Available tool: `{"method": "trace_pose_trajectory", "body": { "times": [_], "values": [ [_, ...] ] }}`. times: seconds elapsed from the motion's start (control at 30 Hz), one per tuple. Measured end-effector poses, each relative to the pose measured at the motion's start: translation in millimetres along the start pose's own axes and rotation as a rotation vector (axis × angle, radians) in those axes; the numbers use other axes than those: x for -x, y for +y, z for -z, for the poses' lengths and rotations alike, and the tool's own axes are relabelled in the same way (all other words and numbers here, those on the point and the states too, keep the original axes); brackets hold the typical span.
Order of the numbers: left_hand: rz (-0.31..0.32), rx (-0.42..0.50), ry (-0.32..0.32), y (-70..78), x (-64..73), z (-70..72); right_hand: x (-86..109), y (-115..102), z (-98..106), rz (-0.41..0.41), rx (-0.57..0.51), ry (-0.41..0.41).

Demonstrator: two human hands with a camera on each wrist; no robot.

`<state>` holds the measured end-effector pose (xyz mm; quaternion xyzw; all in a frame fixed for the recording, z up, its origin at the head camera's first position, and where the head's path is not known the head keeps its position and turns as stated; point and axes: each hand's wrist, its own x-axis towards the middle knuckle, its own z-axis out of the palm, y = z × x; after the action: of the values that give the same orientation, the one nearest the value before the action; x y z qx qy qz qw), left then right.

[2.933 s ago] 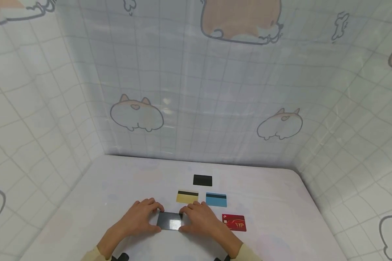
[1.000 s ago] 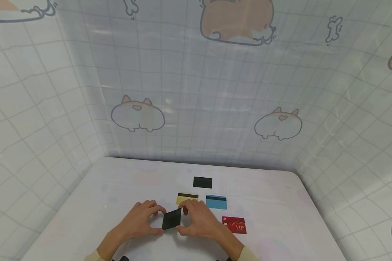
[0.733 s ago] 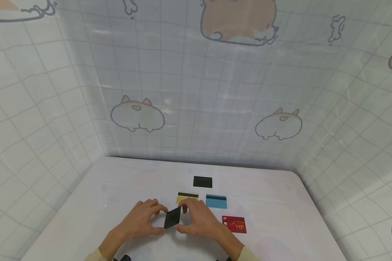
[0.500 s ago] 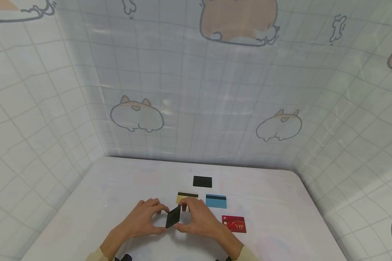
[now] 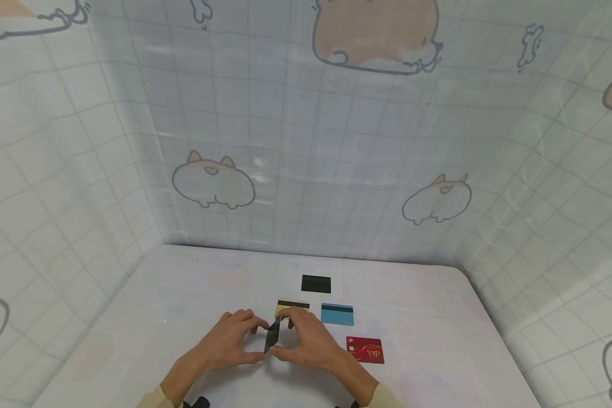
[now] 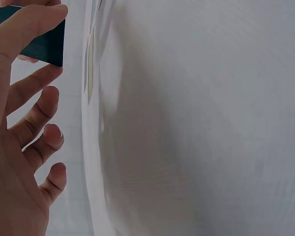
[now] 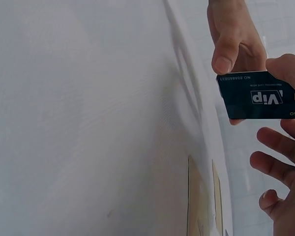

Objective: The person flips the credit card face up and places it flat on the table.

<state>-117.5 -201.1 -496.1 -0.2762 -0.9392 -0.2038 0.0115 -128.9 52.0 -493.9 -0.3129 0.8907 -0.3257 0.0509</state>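
Note:
A dark green card (image 5: 272,335) with a white "Vip" print is held between both hands just over the table, turned nearly edge-on in the head view. My left hand (image 5: 233,339) pinches one end by its opposite edges, thumb on the near edge. With thumb and forefinger, my right hand (image 5: 308,342) grips the other end. In the right wrist view the printed face of the card (image 7: 253,97) shows upside down. The plain dark back of the card (image 6: 46,45) is seen in the left wrist view, partly covered by the thumb.
On the white table (image 5: 209,272) lie a black card (image 5: 316,284), a yellow card (image 5: 293,304) partly hidden by the right hand, a blue card (image 5: 338,314) and a red VIP card (image 5: 365,349) beside the right wrist. A patterned curtain (image 5: 306,187) stands behind.
The green card has swung from facing up to nearly edge-on, turning between the fingers. My left hand has moved right, bringing the hands closer together. The other cards stay put.

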Motion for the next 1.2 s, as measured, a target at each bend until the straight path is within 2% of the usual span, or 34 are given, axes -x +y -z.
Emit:
{"method": "trace_pose_trajectory", "body": {
  "times": [0.23, 0.47, 0.73, 0.93, 1.2],
  "values": [
    [-0.010, 0.029, -0.018, -4.3, -3.0, 0.4, -3.9, -2.6, 2.1, 0.024, -0.065, -0.007],
    [-0.009, 0.042, -0.023, -5.2, 0.0, -0.8, -4.4, -3.1, 1.9, 0.035, -0.048, -0.023],
    [-0.010, 0.052, 0.009, -4.7, 3.2, 2.2, -3.0, -2.0, 0.5, 0.029, -0.041, -0.016],
    [-0.014, 0.046, 0.026, -5.6, 4.5, 0.0, -1.5, -0.4, -0.6, 0.000, -0.098, -0.035],
    [-0.012, 0.051, 0.033, -6.3, 6.1, -3.0, 0.1, 3.6, -3.0, 0.006, -0.139, -0.047]
  ]
}}
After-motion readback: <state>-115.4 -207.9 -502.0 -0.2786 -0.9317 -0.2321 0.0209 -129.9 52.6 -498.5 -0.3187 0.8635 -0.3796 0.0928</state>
